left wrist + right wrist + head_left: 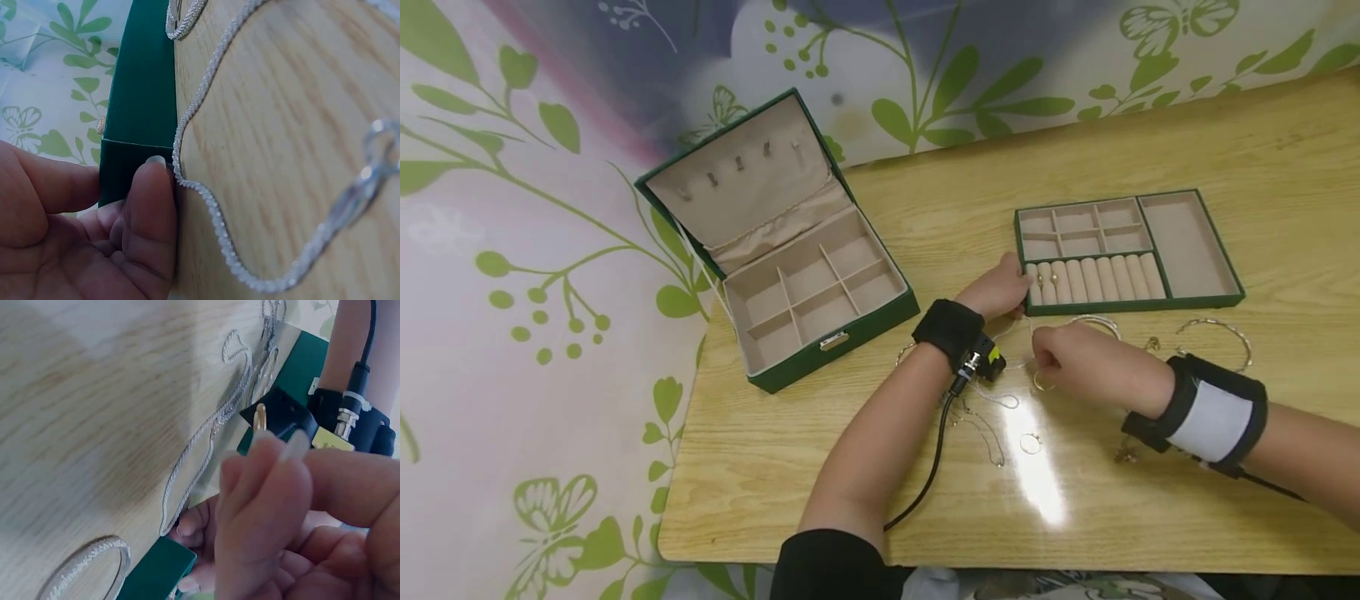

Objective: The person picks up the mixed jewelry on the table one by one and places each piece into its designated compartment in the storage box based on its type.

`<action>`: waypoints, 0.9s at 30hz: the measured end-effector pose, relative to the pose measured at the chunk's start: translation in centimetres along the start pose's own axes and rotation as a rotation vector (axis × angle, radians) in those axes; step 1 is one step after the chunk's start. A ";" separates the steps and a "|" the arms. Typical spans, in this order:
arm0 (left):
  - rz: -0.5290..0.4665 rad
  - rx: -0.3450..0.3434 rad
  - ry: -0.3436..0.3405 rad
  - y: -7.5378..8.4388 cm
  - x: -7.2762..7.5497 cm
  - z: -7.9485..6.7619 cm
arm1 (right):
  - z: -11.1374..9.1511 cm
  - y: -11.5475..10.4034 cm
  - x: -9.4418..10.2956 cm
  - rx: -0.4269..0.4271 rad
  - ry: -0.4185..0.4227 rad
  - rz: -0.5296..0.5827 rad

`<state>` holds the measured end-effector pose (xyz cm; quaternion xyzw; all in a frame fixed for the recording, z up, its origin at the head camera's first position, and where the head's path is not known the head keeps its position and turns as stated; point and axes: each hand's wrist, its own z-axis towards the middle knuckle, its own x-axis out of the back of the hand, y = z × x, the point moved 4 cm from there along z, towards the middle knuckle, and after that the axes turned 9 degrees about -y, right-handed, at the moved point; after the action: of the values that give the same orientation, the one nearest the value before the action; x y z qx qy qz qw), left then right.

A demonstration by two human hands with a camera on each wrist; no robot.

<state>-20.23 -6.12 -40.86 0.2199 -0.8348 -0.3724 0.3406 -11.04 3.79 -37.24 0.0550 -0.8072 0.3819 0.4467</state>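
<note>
A gold ring (260, 415) is pinched by its edge between the fingertips of the right hand (1097, 367), just in front of the green jewelry tray (1183, 242), whose near left corner is gripped by the left hand (996, 287). With so little of the band caught, the ring could be dropped by a slight slackening of the fingers; were the tray tugged or tilted, the silver rope chain (221, 234) beside its corner could be snagged, and the small gold pieces (1055, 279) on the padded rolls (1108, 280) jolted loose.
</note>
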 end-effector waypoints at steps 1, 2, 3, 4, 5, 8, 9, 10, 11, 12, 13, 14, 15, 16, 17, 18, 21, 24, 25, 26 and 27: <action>0.000 0.002 0.001 0.0 0.0 0.0 | -0.1 0.0 0.1 -0.001 -0.002 0.013; -0.002 0.001 0.003 0.0 0.0 0.0 | -0.2 0.1 0.2 -0.005 -0.003 0.025; -0.003 0.002 0.004 0.0 0.0 -0.1 | -0.2 0.1 0.4 -0.009 0.000 0.033; -0.006 0.001 0.005 0.0 0.0 -0.1 | -0.3 0.2 0.6 -0.008 0.005 0.039; -0.009 -0.001 0.004 0.0 0.0 -0.1 | -0.4 0.3 1.0 -0.012 0.011 0.040; 0.000 0.000 0.008 0.0 0.0 -0.1 | -0.6 0.7 2.0 -0.025 0.023 0.052; 0.007 0.003 0.008 0.0 0.0 -0.1 | -0.7 0.9 2.4 -0.026 0.032 0.053; 0.015 0.004 0.007 0.0 -0.1 0.0 | -0.8 1.1 2.8 -0.034 0.037 0.058; 0.020 0.003 0.004 0.0 -0.1 0.0 | -0.9 1.4 3.2 -0.047 0.039 0.067; 0.025 0.003 0.001 0.0 -0.1 0.1 | -1.1 1.6 3.5 -0.058 0.041 0.078; 0.027 0.000 -0.005 0.0 -0.2 0.2 | -1.2 1.9 3.8 -0.068 0.044 0.087; 0.031 0.002 -0.009 0.0 -0.2 0.3 | -1.4 2.1 4.1 -0.079 0.051 0.095; 0.031 -0.002 -0.016 0.0 -0.3 0.3 | -1.6 2.4 4.4 -0.084 0.056 0.102; 0.035 -0.005 -0.022 0.0 -0.3 0.3 | -1.7 2.6 4.7 -0.091 0.064 0.108; 0.032 -0.007 -0.025 0.0 -0.3 0.4 | -1.9 2.9 5.0 -0.096 0.070 0.109; 0.032 -0.007 -0.028 0.0 -0.3 0.3 | -2.0 3.2 5.2 -0.096 0.076 0.110; 0.025 -0.005 -0.033 0.0 -0.2 0.3 | -2.2 3.8 5.9 -0.106 0.094 0.115; 0.030 0.004 -0.035 -0.1 -0.1 0.2 | -2.2 4.3 6.3 -0.127 0.123 0.121; 0.033 0.007 -0.035 -0.2 -0.1 0.2 | -2.2 4.4 6.5 -0.136 0.135 0.123; 0.035 0.008 -0.034 -0.3 -0.1 0.2 | -2.2 4.6 6.6 -0.141 0.147 0.128; 0.034 0.012 -0.032 -0.3 -0.1 0.2 | -2.1 4.7 6.7 -0.149 0.158 0.130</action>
<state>-20.30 -6.19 -41.25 0.2018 -0.8459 -0.3653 0.3321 -15.61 10.18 -34.18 -0.0609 -0.7975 0.3523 0.4859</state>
